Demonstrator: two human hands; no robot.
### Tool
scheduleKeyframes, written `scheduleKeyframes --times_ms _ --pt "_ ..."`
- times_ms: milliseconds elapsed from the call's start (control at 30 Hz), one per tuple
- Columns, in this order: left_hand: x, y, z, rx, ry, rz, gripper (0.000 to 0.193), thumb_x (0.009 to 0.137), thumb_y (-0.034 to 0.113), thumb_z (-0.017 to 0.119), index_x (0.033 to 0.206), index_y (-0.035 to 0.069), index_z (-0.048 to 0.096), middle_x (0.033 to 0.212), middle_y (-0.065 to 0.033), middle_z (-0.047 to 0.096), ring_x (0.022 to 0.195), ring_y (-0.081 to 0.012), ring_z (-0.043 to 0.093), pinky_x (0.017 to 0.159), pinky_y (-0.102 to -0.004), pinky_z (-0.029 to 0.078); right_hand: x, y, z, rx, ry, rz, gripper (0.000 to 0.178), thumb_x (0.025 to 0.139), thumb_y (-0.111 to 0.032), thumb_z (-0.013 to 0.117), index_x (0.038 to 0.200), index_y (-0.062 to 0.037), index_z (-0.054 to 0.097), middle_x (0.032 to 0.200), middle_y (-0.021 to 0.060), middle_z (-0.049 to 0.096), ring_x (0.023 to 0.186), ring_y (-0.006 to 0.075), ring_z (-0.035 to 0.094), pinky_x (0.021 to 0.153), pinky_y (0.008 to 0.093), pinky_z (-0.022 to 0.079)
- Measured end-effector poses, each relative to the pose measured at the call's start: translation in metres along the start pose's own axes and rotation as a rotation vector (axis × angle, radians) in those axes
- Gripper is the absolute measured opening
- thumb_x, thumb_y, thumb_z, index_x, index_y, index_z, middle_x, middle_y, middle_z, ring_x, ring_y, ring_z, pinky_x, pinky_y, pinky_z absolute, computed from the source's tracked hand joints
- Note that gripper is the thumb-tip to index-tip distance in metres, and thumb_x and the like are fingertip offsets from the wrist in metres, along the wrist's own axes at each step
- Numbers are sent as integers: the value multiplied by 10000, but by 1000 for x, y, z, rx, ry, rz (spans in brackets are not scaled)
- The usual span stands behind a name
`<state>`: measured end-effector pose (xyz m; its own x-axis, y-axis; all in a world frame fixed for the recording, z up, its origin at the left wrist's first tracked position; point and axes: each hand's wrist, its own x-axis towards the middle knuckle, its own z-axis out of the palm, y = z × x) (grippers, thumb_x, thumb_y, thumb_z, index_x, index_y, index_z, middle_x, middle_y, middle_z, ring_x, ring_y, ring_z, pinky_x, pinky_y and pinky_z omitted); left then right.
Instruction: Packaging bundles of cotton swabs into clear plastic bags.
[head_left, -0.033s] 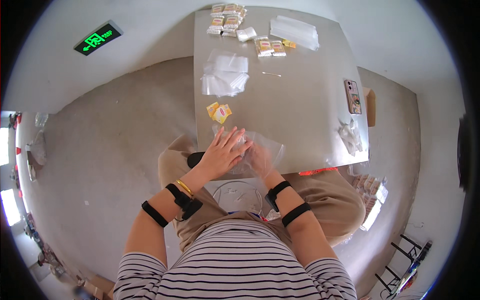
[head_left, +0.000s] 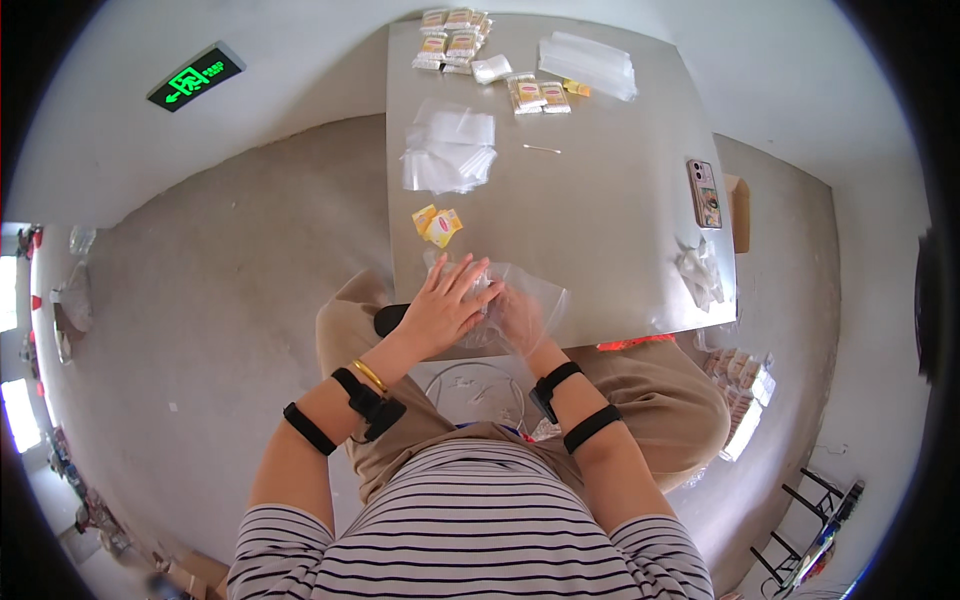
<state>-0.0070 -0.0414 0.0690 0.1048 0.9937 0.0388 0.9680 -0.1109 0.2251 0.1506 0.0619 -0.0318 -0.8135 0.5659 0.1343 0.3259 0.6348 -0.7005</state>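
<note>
A clear plastic bag (head_left: 548,296) lies at the near left edge of the table, under and between my hands. My left hand (head_left: 448,302) rests on the bag's left part with its fingers stretched out and spread. Through the film shows my right hand (head_left: 520,318), its fingers curled against the plastic next to my left fingertips. Whether that hand is inside the bag or behind it, I cannot tell. Something whitish under my left fingers is mostly hidden. Just beyond my left hand lie small yellow-and-white cards or packets (head_left: 438,226).
Flat clear bags (head_left: 450,150) lie farther up the table (head_left: 600,220), with more bags (head_left: 588,65) at the far right. Wrapped packets (head_left: 455,42) stand at the far left, others (head_left: 538,95) nearby. A cotton swab (head_left: 542,149), phone (head_left: 705,193) and crumpled plastic (head_left: 700,274) also lie there.
</note>
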Motion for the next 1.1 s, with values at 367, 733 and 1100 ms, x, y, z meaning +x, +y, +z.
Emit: scheduleKeyframes --times_ms 367,733,1100 --pt "1 3 12 -31 46 -68 495 900 233 569 1365 109 453 1455 -43 393 1353 -229 359 1154 -467 208 2 40 -104 619 -686 396 373 914 -256 612 1218 -41 597 1184 82 637 1017 186 634 777 338 522" --pt "-2 1 6 -86 -18 -97 548 922 276 527 1424 105 391 1491 -8 349 1380 -207 304 1159 -476 166 246 76 -153 32 140 341 372 810 -315 703 1002 -5 629 972 169 666 920 293 639 796 381 499" --pt "1 -1 2 -88 -38 -82 549 907 289 543 1412 111 421 1494 -15 355 1384 -206 303 1154 -474 166 362 70 -81 -491 74 507 691 702 -372 806 1198 -29 469 1220 155 563 1160 324 533 968 404 444"
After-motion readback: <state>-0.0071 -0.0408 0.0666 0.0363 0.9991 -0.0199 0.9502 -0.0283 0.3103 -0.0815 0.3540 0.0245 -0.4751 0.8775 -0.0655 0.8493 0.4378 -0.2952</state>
